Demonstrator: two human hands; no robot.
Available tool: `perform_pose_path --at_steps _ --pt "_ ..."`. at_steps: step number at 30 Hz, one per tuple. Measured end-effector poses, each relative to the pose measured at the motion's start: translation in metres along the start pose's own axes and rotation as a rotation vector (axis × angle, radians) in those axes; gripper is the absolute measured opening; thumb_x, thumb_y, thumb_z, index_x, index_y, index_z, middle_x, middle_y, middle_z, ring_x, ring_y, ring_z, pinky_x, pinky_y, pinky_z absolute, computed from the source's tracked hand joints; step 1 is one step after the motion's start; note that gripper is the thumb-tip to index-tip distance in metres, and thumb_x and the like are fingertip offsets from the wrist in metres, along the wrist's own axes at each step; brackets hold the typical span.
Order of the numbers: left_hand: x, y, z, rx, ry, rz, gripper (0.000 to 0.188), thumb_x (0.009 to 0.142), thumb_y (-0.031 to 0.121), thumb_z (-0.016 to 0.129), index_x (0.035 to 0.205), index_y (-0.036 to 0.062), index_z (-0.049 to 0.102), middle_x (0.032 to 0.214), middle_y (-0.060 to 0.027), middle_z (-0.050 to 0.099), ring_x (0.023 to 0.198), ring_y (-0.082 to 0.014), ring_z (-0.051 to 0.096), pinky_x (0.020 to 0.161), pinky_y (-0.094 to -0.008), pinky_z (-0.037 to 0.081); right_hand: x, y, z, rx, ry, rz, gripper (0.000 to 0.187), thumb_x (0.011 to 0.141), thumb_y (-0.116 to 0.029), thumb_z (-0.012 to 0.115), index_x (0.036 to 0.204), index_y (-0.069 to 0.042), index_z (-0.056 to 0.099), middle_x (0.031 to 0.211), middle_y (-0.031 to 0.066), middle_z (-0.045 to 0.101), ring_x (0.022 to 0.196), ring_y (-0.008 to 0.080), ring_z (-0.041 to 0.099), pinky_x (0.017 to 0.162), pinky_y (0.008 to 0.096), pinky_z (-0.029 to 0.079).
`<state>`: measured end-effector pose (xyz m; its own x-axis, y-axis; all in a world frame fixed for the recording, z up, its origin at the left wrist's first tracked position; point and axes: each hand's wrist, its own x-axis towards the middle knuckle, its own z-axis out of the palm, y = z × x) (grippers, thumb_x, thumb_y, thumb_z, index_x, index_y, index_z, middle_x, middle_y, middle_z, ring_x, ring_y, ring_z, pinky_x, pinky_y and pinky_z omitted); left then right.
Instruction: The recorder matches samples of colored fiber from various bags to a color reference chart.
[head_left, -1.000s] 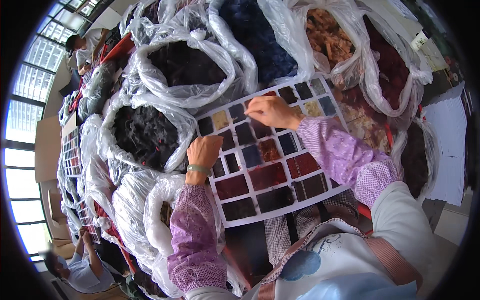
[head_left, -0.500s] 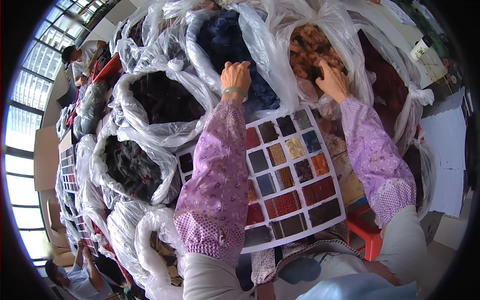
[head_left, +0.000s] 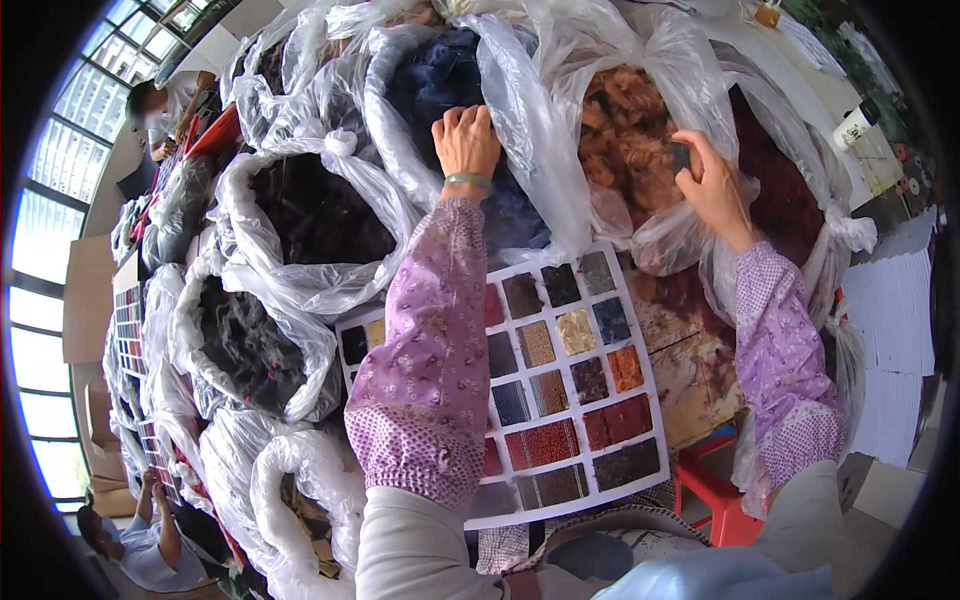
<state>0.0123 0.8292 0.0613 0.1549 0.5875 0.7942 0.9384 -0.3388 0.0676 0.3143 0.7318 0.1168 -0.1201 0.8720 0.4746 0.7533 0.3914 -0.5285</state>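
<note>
My left hand [head_left: 467,140] is closed, its fingers curled down over the dark blue fibre [head_left: 437,75] in an open plastic bag; what it grips is hidden. My right hand [head_left: 714,192] pinches a small dark block [head_left: 680,157] between thumb and fingers, at the right edge of a bag of orange-brown fibre [head_left: 622,130]. Below my hands lies a white sample board [head_left: 590,492] with rows of coloured carpet-like swatches, partly covered by my left sleeve.
More plastic bags hold black fibre [head_left: 315,210], grey-black fibre [head_left: 250,345] and dark red fibre [head_left: 775,165]. A red stool [head_left: 715,490] stands near me. White sheets [head_left: 890,310] and a cup [head_left: 853,128] are at the right. Two people [head_left: 150,545] work at the left.
My right hand has moved right, off the middle of the orange-brown fibre, and the dark block shows more plainly. My left hand stays over the blue fibre. The view has shifted slightly.
</note>
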Motion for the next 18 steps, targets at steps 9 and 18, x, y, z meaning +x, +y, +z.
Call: perform_pose_path --at_steps 9,18 --pt "-0.015 -0.026 -0.07 -0.152 -0.134 0.053 0.042 0.065 -0.003 0.051 0.102 0.0155 0.057 0.085 -0.008 0.056 0.081 -0.0277 0.052 0.074 -0.0371 0.045 -0.01 -0.005 -0.002 -0.141 -0.104 0.073 0.042 0.069 -0.007 0.051 0.11 -0.015 0.054 0.051 0.0106 0.04 0.047 0.0231 0.046 0.048 0.0355 0.037" --pt "-0.067 -0.013 -0.097 -0.27 -0.155 0.062 0.024 0.067 -0.002 0.053 0.084 0.013 0.059 0.088 -0.0069 0.054 0.085 -0.0269 0.053 0.073 -0.0349 0.046 -0.028 -0.002 0.003 0.058 -0.16 0.115 0.02 0.071 -0.009 0.055 0.092 -0.007 0.053 0.061 0.0091 0.055 0.058 0.0165 0.058 0.052 0.0314 0.042"
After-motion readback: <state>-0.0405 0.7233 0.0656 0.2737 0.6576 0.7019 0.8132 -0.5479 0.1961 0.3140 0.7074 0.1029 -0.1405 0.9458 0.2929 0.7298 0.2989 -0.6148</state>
